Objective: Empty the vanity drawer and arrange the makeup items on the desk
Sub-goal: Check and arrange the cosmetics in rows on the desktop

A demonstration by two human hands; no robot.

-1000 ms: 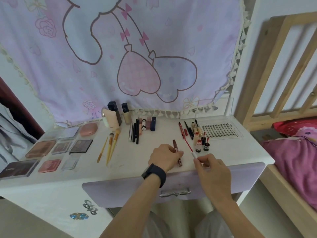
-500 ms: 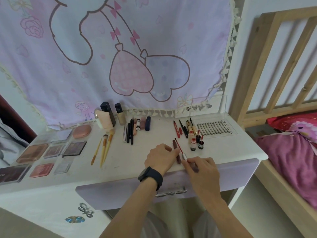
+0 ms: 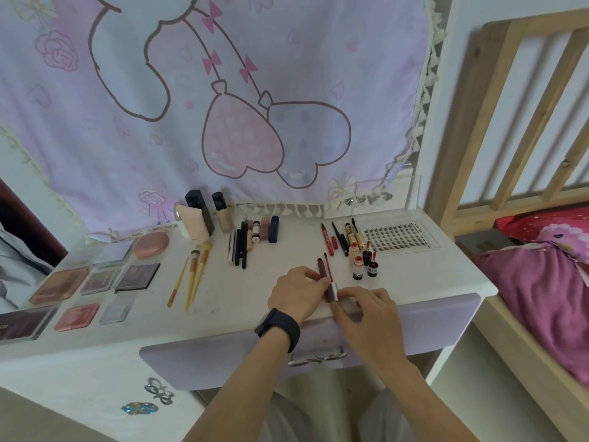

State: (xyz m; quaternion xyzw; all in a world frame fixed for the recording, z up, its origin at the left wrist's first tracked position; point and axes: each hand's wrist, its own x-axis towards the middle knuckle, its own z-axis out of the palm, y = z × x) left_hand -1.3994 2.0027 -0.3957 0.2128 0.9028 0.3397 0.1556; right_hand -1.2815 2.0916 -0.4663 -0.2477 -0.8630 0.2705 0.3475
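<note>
**A:** Where are the hands?

**B:** Both are at the front edge of the desk [image 3: 223, 301], just above the lilac drawer front [image 3: 439, 320]. The left hand [image 3: 294, 293] has a black watch [image 3: 277, 330] on its wrist. Its fingers are curled round the lower end of a dark tube [image 3: 322, 268].

**A:** And the right?

**B:** The right hand [image 3: 369, 314] pinches the silver cap of a wand [image 3: 333, 288] between thumb and forefinger. The wand's red tip points away from the person. It runs close beside the tube, nearly parallel to it.

**A:** What else is laid out?

**B:** Just right of the hands, small bottles [image 3: 363, 266] stand near a tray of false lashes [image 3: 398, 239]. To the left, three brushes [image 3: 194, 275] lie side by side. Beyond them are palettes [image 3: 137, 275] in rows and a pink compact [image 3: 151, 245]. Dark pencils [image 3: 239, 247] lie further back, and tall bottles [image 3: 204, 215] stand against the hanging cloth [image 3: 223, 106].

**A:** Is the drawer open?

**B:** I cannot tell. Only its front and the metal handle [image 3: 315, 358] show.
</note>
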